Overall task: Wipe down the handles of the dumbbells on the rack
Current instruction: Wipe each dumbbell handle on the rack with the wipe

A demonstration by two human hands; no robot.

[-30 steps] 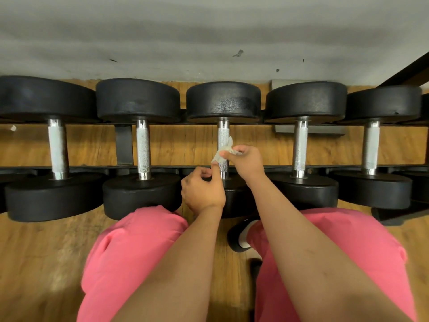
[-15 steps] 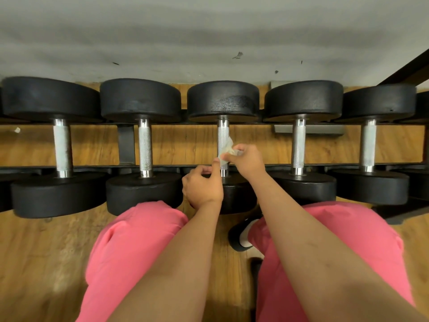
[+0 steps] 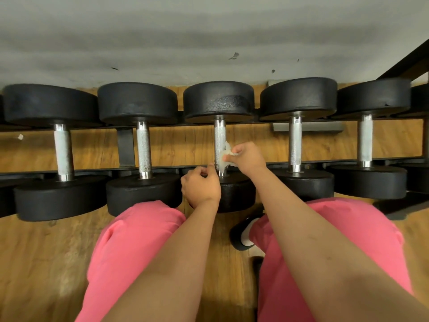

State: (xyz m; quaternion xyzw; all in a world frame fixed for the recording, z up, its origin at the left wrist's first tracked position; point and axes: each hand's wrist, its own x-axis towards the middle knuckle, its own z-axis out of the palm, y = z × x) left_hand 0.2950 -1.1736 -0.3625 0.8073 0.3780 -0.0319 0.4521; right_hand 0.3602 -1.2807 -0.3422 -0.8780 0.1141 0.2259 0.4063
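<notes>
Right hand (image 3: 247, 158) pinches a small white wipe (image 3: 225, 156) between thumb and fingers and presses it on the right flank of the middle dumbbell's handle (image 3: 219, 138), low down near the front head. Left hand (image 3: 200, 185) sits just below-left of it, fingers curled, one fingertip at the handle's bottom end. I can't tell if it grips the wipe's lower edge or only steadies. To do this well, I'd wrap the wipe round the knurling rather than dab one side, run it head to head, and twist to reach the back face. Knurling above the hand is uncovered, so this handle looks part done. Other handles: two (image 3: 144, 147) (image 3: 63, 149) off to the left of the hands, two (image 3: 295, 142) (image 3: 365, 140) to the right, all well apart. Obstacles: front rack rail (image 3: 92, 170) crosses right under the hands, heads crowd both handle ends, pink-trousered knees (image 3: 139, 240) sit close beneath the forearms. The wipe is small and will likely bunch or snag.
</notes>
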